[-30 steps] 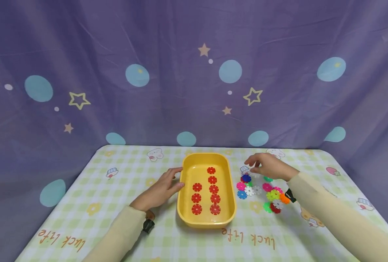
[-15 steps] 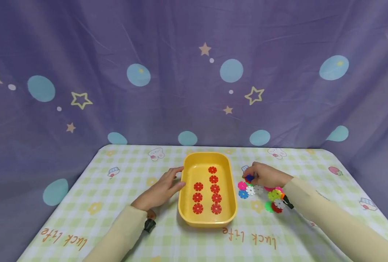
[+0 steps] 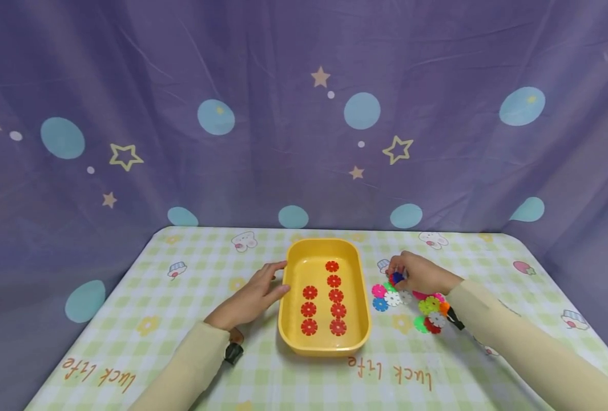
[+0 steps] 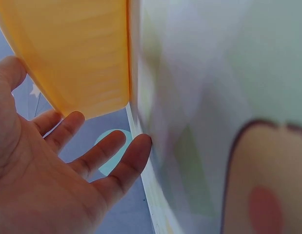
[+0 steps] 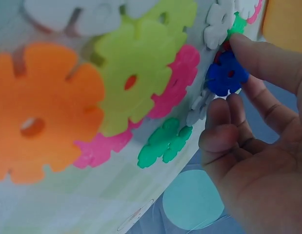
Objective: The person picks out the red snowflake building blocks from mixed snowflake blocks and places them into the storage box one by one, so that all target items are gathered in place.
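My left hand (image 3: 249, 298) rests at the left side of a yellow tray (image 3: 324, 351), its fingers loosely spread; the left wrist view shows the thumb and fingertips right at the tray's edge. Inside the tray, red flower-shaped discs (image 3: 338, 310) lie in two columns, the right one longer. To the right of the tray, my right hand (image 3: 421, 273) pinches a dark blue flower-shaped disc (image 5: 228, 74) between thumb and fingers. A red disc (image 5: 226, 47) shows partly behind the blue one, near the thumb tip. White, pink and green discs lie just under this hand.
A loose pile right of the tray includes a light blue disc (image 3: 380, 304), a yellow-green disc (image 5: 133, 78), an orange disc (image 5: 48, 109) and a green disc (image 5: 164, 140). The table has a checked cloth (image 3: 201, 251); a purple curtain (image 3: 262, 171) hangs behind it.
My right hand has come down onto the pile and pinched the blue disc, shifting it and the red one slightly right. My left hand stays at the tray.
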Demonstrator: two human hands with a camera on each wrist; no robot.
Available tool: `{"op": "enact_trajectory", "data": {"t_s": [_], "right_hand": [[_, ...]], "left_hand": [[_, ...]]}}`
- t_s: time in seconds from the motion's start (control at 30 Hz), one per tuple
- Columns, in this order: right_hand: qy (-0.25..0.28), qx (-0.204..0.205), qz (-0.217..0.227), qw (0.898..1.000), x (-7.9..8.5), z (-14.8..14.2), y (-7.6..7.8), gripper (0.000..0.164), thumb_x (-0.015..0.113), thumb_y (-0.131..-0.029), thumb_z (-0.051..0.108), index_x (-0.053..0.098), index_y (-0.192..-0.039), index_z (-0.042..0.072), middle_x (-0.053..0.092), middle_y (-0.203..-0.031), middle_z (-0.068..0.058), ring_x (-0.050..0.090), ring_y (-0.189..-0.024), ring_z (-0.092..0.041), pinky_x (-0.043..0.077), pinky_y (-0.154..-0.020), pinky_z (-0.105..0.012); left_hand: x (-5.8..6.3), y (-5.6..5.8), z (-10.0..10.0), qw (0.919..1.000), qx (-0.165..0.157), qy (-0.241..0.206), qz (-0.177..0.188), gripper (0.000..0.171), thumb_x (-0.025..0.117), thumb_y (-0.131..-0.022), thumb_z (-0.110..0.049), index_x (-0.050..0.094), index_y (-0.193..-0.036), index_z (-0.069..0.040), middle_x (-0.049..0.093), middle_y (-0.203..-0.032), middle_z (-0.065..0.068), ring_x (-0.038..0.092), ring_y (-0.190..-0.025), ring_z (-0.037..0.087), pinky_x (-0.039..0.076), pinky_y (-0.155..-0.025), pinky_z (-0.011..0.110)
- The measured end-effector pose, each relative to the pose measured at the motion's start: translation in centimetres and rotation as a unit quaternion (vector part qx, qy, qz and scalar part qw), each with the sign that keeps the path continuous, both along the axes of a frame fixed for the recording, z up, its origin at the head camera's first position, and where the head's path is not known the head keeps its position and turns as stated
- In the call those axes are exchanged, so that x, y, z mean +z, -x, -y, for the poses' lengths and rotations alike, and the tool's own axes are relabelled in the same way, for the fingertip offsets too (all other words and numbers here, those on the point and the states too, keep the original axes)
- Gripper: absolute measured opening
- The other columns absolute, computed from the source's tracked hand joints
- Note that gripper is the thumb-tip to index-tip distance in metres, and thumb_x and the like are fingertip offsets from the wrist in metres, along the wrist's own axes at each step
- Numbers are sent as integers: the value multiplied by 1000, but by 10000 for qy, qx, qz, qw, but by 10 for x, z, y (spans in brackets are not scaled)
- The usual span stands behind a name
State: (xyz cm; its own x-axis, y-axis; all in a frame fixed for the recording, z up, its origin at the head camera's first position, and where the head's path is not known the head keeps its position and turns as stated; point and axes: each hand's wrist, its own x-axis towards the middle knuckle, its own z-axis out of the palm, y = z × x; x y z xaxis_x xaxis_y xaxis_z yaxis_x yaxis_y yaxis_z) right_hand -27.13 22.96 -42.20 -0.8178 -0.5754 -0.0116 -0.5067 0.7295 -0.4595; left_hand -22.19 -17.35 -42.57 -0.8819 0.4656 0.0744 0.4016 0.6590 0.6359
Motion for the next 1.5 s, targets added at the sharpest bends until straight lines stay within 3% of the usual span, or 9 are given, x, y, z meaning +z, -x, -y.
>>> {"op": "enact_trajectory", "data": {"t_s": [0.33,0.6,0.77,0.97,1.1,1.3,1.5], "right_hand": [[120,-199,101,9997,2,0,3,13,73,-84,8,62,-81,15,51,-82,-3,47,-71,-17,44,-67,-33],[773,109,103,9969,3,3,6,14,66,-88,3,64,-97,13,64,-80,4,60,-71,-19,51,-67,-28],[1174,197,54,9929,14,12,3,17,64,-90,3,62,-102,15,67,-83,2,64,-73,-24,53,-68,-27],[1652,575,-339,9840,35,31,-5,15,68,-88,7,63,-98,16,67,-88,4,64,-73,-14,53,-67,-28],[1750,889,-307,9801,42,48,-9,16,68,-87,6,64,-98,16,67,-90,6,63,-76,-11,53,-70,-28],[1753,1230,-109,9767,38,76,-7,18,66,-87,-2,66,-99,11,67,-91,4,65,-82,-11,52,-75,-25],[1533,1488,-168,9768,28,106,3,12,66,-88,1,67,-97,9,67,-89,1,64,-78,-13,52,-72,-24]], "left_hand": [[-1,-1,2,9999,86,-19,86,57,49,-99,-39,29,-148,-18,35,-143,-1,38,-128,27,35,-100,47],[-2,-1,3,10000,49,-41,43,58,49,-99,-39,29,-148,-16,34,-144,-1,38,-128,28,35,-100,48],[-2,-2,3,10000,37,-24,16,60,48,-98,-42,28,-148,-17,33,-145,0,38,-128,29,35,-100,49],[-2,-1,3,10000,57,-9,-12,59,48,-98,-43,28,-148,-18,33,-145,-1,38,-128,28,35,-100,49],[-1,-1,2,10000,48,-28,7,59,48,-98,-42,28,-148,-18,33,-145,-1,38,-128,28,35,-100,48],[-1,-1,1,10000,17,-28,6,60,47,-98,-45,28,-148,-18,33,-145,-1,38,-128,28,35,-100,48],[0,-1,-1,10000,40,-6,14,59,48,-98,-42,28,-148,-18,33,-145,-1,38,-128,29,35,-100,47]]}}
